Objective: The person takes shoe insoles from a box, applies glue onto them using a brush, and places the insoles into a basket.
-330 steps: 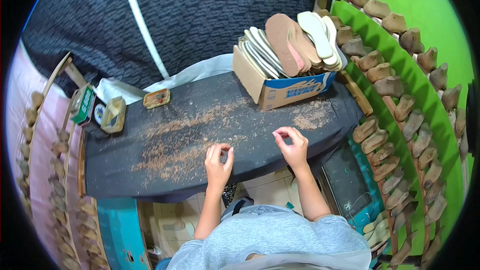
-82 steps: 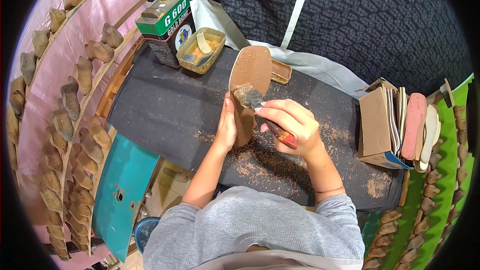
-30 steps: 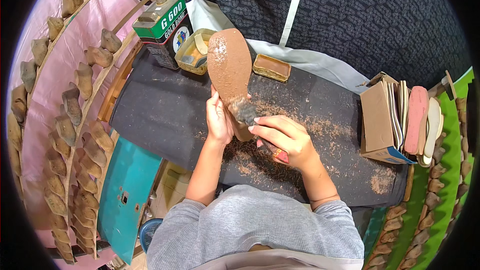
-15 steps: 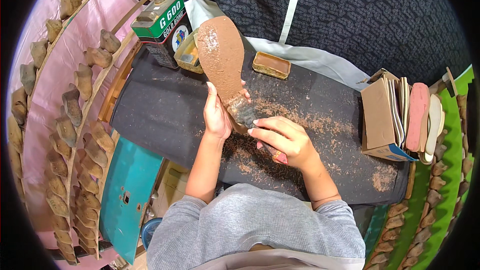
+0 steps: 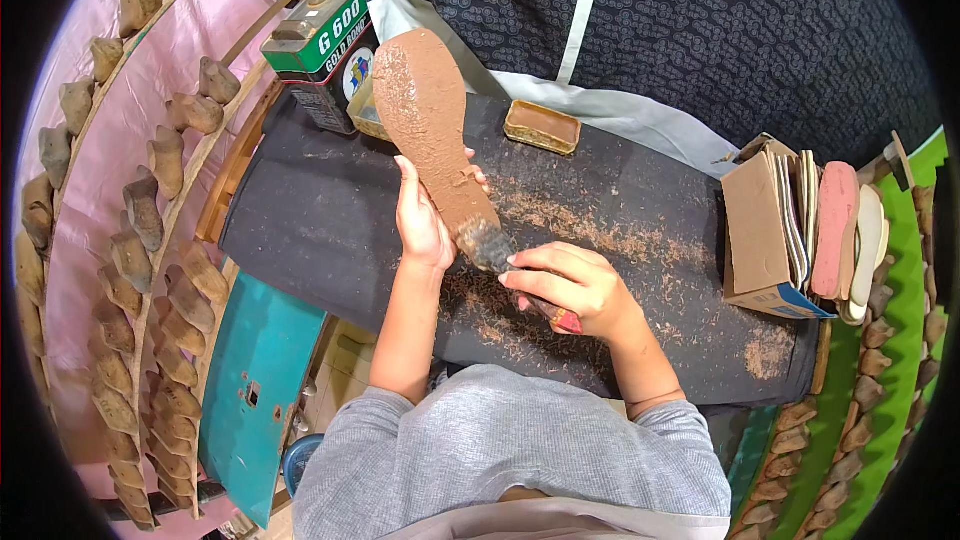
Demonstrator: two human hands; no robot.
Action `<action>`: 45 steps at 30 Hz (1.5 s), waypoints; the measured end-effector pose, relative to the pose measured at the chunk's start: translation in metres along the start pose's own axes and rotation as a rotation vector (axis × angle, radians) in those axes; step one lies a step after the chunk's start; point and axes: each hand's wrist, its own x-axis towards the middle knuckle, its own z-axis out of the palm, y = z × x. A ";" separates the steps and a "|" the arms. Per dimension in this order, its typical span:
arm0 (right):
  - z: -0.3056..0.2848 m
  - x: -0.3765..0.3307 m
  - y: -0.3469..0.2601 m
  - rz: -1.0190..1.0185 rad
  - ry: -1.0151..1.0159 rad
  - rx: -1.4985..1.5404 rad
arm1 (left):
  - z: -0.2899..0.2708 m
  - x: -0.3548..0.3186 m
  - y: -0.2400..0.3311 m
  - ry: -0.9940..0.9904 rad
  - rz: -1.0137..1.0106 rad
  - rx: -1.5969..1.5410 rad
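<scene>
Compared with the frame from half a second before, I see the brown sole (image 5: 432,130) stands a little more upright and its toe now reaches up over the green tin (image 5: 325,45), while the brush (image 5: 505,262) has slid down to the heel end. The left hand (image 5: 422,225) is closed around the lower part of the sole from behind, fingers wrapped on its edge, and holds it tilted above the table (image 5: 300,210). The right hand (image 5: 575,285) grips the brush firmly, its bristles touching the heel of the sole. I judge the coating is well advanced: a paler, wet-looking smear runs along the left side of the sole near the toe, but most of the middle surface looks dry and matte, so much is left to cover. Only 1 sole is in work; the cardboard box (image 5: 765,235) at the right holds many more soles standing on edge. For room, the dark table has a free strip left of the hands, covered only with shavings. The small flat tin (image 5: 542,126) lies just behind the sole, and the green tin is near the toe, so a swing to the upper left is tight. The front table edge is close under the right wrist. Racks of shoe lasts (image 5: 150,230) curve along the left side, well apart.
</scene>
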 end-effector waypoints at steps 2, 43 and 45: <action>-0.005 -0.004 0.001 0.009 -0.052 0.033 | -0.005 0.000 -0.001 0.044 -0.009 -0.018; 0.010 -0.008 0.162 0.618 0.433 -0.188 | -0.033 -0.016 -0.031 0.048 -0.235 -0.058; 0.015 -0.009 0.180 0.600 0.431 -0.202 | -0.031 -0.016 -0.029 0.062 -0.231 -0.045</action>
